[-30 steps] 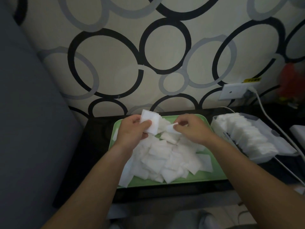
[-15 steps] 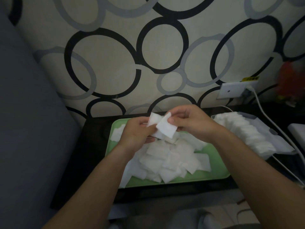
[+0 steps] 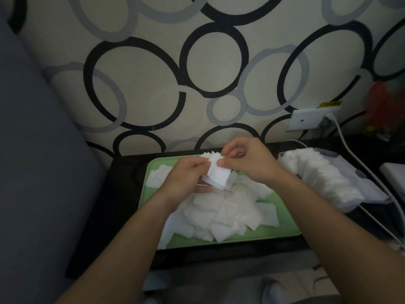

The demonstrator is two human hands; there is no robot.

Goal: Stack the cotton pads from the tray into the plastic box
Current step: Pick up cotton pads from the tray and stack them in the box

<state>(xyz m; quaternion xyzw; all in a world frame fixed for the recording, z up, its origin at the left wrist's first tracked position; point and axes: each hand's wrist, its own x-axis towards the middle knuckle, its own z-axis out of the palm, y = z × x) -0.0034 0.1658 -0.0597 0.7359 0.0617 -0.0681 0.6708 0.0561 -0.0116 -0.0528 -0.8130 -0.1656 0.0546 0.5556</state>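
Cotton pad stack (image 3: 218, 174) being held above the tray (image 3: 289, 218).
It is being pinched by the curled left hand (image 3: 186, 178) and right hand (image 3: 247, 163).

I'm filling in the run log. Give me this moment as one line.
left hand: holds pad stack over tray | right hand: pinches stack's upper edge | tray: loose pads heaped | plastic box: row of pads inside

Black table (image 3: 122, 194) is carrying everything. Green tray (image 3: 241, 240) is lying flat at its center. Plastic box (image 3: 350, 170) is sitting at the tray's 3 o'clock, just beside it. White cable (image 3: 350, 141) is trailing down over the table from 2 o'clock, passing the box. White object (image 3: 394, 178) is showing at the 3 o'clock edge, cut off by the frame.
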